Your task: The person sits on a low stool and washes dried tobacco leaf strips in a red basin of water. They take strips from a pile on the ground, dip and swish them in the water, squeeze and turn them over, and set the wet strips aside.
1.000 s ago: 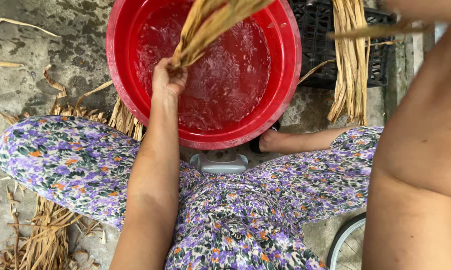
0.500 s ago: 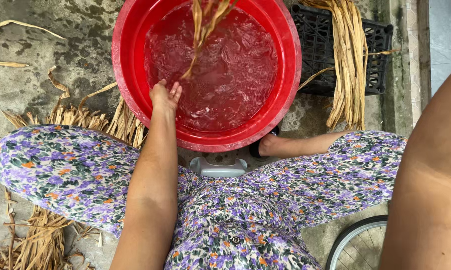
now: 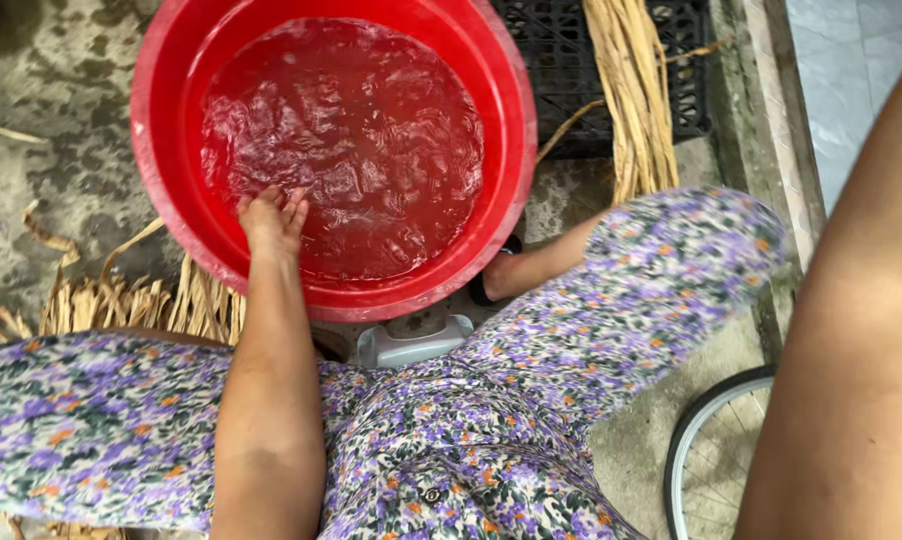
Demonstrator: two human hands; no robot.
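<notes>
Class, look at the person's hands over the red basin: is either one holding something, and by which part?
Left hand holds nothing; it rests open at the red basin's inner wall. The right hand is out of view.

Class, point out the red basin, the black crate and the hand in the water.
red basin [image 3: 516,130], head view, right rim.
black crate [image 3: 556,70], head view, bare lattice.
left hand [image 3: 271,220], head view, back of hand.

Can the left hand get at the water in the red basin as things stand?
Probably yes: the left hand already rests inside the red basin, fingers at the edge of the rippling water, with nothing lying between them.
</notes>
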